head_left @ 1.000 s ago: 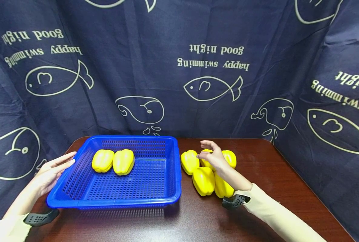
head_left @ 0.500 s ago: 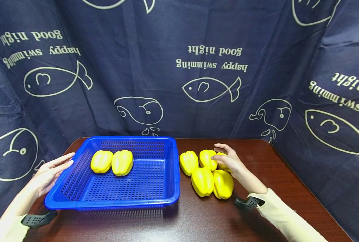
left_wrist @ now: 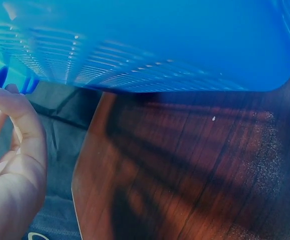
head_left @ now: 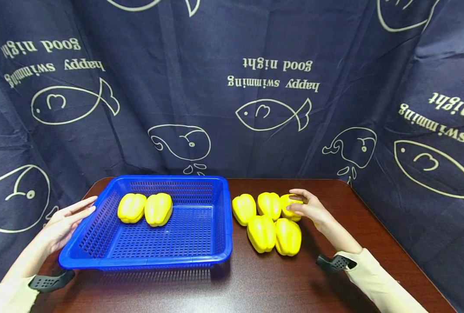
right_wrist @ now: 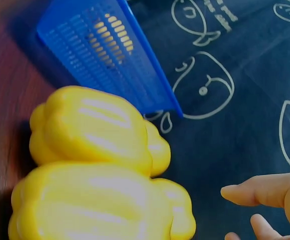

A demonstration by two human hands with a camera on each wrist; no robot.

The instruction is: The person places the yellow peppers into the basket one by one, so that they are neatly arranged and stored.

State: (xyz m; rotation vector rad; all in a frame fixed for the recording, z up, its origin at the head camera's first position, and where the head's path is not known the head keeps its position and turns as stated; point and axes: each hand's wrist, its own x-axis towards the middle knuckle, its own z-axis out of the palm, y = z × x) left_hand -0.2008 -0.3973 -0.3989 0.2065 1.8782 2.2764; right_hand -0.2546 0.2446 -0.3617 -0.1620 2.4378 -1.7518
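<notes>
My left hand (head_left: 62, 226) is at the left side of a blue plastic basket (head_left: 145, 262), its extended fingertips right at the rim; the left wrist view shows these fingertips by the basket's edge too. Two yellow bell peppers (head_left: 158, 210) lie side by side inside, toward the back left. On the right, my right hand (head_left: 314, 211) is spread at the far-right yellow bell pepper (head_left: 290, 208), partly covering it, thumb and fingers apart. The right wrist view shows this hand (right_wrist: 280, 200) beside several yellow bell peppers (right_wrist: 92, 132).
Several more yellow bell peppers (head_left: 262, 234) are grouped close to the basket's right side. All stands on a dark reddish-brown table (head_left: 263, 287), backed and flanked by a navy cloth (head_left: 216, 52) with white fish drawings and lettering.
My right hand has moved rightward from above the group of bell peppers to the far-right one, uncovering the others. My left hand stays at the basket's rim.
</notes>
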